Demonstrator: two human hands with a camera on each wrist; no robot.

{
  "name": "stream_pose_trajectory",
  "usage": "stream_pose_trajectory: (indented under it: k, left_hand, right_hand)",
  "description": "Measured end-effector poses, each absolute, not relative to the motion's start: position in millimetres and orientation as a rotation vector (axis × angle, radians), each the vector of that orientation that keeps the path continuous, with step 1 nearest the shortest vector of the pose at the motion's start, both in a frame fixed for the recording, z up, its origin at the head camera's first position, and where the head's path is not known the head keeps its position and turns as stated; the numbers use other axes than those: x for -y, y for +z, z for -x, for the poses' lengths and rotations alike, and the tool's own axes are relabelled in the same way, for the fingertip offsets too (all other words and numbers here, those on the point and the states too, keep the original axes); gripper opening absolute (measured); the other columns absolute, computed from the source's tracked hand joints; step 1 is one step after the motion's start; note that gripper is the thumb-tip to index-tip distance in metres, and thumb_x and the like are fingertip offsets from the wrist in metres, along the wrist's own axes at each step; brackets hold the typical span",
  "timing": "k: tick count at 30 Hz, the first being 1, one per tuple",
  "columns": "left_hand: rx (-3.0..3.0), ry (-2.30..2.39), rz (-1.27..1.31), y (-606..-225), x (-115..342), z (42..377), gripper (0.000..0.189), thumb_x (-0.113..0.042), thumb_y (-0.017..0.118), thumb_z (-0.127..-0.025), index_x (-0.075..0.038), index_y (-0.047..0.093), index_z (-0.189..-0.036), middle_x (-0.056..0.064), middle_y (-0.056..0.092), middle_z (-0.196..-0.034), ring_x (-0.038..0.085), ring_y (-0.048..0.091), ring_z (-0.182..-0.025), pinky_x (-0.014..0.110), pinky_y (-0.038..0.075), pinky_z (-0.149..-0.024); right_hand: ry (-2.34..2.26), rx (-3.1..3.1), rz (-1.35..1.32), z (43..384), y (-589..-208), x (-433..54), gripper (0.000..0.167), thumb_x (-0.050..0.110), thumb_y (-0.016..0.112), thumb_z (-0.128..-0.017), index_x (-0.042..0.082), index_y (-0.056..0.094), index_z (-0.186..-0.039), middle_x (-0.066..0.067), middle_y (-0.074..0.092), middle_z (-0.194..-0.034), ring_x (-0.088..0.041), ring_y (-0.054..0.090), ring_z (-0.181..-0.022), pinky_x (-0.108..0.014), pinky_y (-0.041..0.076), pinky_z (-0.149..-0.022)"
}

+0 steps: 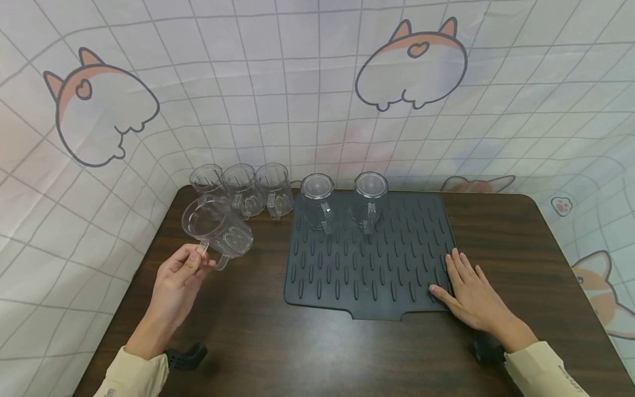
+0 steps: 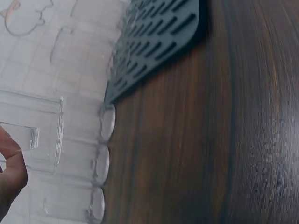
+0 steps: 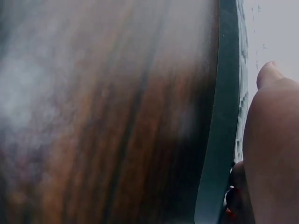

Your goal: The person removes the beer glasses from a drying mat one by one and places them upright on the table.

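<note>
My left hand (image 1: 178, 278) pinches the handle of a clear mug (image 1: 230, 234), holding it tilted above the table's left part. In the left wrist view, the mug (image 2: 46, 133) and part of that hand (image 2: 11, 172) show at the left edge. Flat on the right edge of a dark grey drying mat (image 1: 347, 275) lies my right hand (image 1: 471, 295), its fingers straight. Two clear mugs stand upside down at the mat's back: a left one (image 1: 315, 212) and a right one (image 1: 364, 212). The right wrist view shows mostly the thumb (image 3: 275, 130) beside the mat's edge (image 3: 219, 140).
Three clear mugs stand upright in a row left of the mat: one at the far left (image 1: 205, 179), one in the middle (image 1: 243, 190) and one at the right (image 1: 275, 190). A patterned cloth wall (image 1: 317, 127) borders the back of the dark wooden table (image 1: 297, 358).
</note>
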State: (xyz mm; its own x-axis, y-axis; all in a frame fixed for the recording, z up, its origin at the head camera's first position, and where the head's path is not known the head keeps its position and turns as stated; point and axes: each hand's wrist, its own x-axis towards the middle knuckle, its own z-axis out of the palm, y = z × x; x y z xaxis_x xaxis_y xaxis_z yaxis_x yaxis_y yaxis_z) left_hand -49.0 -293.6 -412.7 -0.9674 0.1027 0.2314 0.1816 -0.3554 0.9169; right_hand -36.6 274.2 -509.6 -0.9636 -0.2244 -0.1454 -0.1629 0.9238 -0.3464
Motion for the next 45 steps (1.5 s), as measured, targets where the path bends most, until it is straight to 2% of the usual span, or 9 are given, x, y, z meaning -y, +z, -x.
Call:
stream_pose_trajectory:
  k: [12, 30, 45]
  left_hand:
    - [1.770, -2.480, 0.310, -432, 315, 60, 0.025, -0.004, 0.042, -0.109, -0.005, 0.065, -0.100, -0.001, 0.062, -0.098, 0.010, 0.063, -0.094, 0.021, 0.055, -0.088]
    - [1.818, -2.418, 0.156, -465, 342, 79, 0.020, -0.012, 0.049, -0.108, -0.009, 0.066, -0.098, -0.003, 0.061, -0.097, 0.006, 0.064, -0.092, 0.020, 0.055, -0.086]
    - [1.763, -2.451, 0.105, -478, 355, 92, 0.018, -0.012, 0.052, -0.107, -0.007, 0.066, -0.097, -0.003, 0.061, -0.095, 0.009, 0.063, -0.090, 0.021, 0.054, -0.087]
  right_hand:
    - [-0.472, -2.903, 0.276, 36, -511, -272, 0.096, 0.059, 0.048, -0.104, -0.007, 0.009, -0.162, -0.031, 0.002, -0.171, -0.050, 0.006, -0.160, -0.074, 0.013, -0.123]
    - [-0.440, -2.915, 0.270, 34, -513, -271, 0.098, 0.062, 0.046, -0.104, -0.005, 0.004, -0.163, -0.028, -0.001, -0.172, -0.048, 0.003, -0.161, -0.070, 0.006, -0.127]
    - [-0.407, -2.947, 0.263, 32, -513, -269, 0.098, 0.062, 0.047, -0.104, -0.005, 0.008, -0.163, -0.028, 0.002, -0.172, -0.048, 0.007, -0.161, -0.070, 0.010, -0.126]
